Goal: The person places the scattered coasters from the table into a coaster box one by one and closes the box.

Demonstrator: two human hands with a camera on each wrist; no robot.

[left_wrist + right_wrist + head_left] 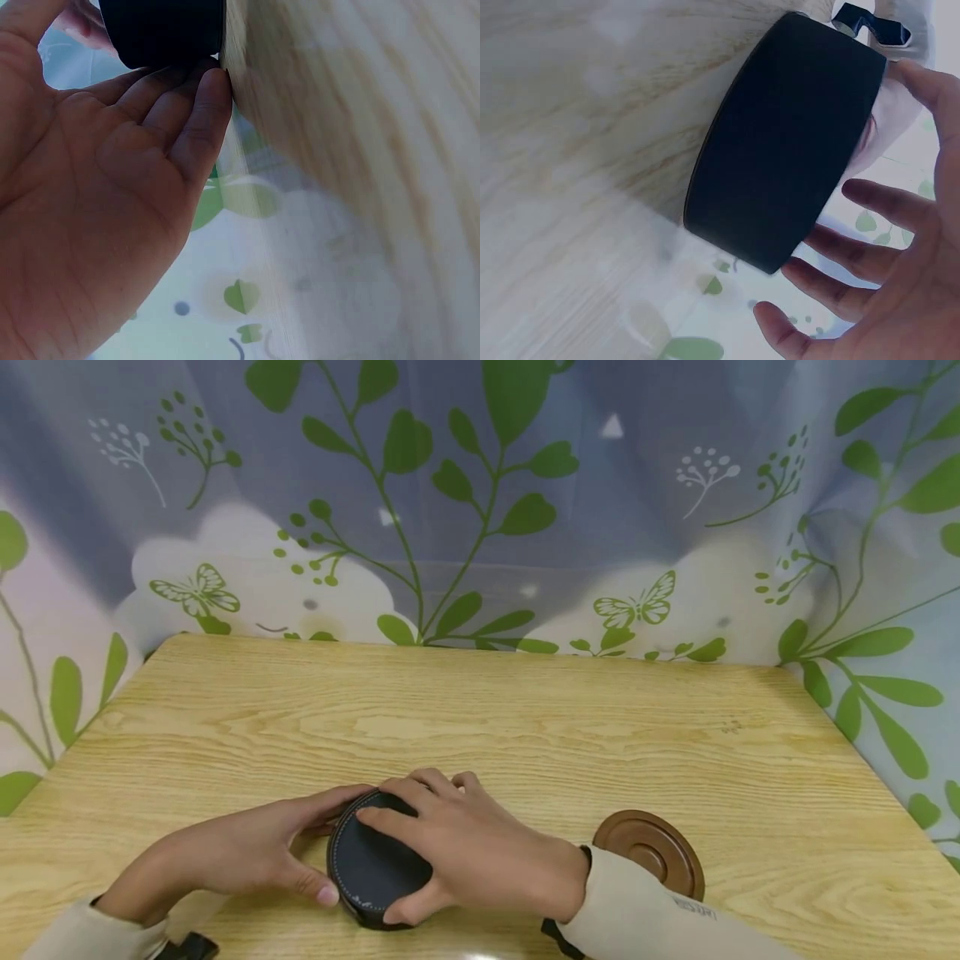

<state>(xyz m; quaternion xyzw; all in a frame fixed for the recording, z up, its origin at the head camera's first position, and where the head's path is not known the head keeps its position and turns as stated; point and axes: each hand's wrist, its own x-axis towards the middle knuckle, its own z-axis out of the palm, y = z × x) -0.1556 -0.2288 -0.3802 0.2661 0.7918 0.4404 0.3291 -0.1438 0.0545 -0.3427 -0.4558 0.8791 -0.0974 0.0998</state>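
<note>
A round black case with pale stitching round its top edge stands on the table near the front; its smooth dark side fills the middle of the right wrist view. My right hand spans it from above, thumb at the near rim, index finger over the top, other fingers toward the far rim. My left hand is at its left side, thumb and fingers spread either side of it. In the left wrist view the left palm faces up, its nearly straight fingers reaching the foot of the black case.
A brown round coaster with concentric rings lies on the wooden table to the right, partly behind my right sleeve. A leaf-patterned curtain hangs behind the table and down both sides.
</note>
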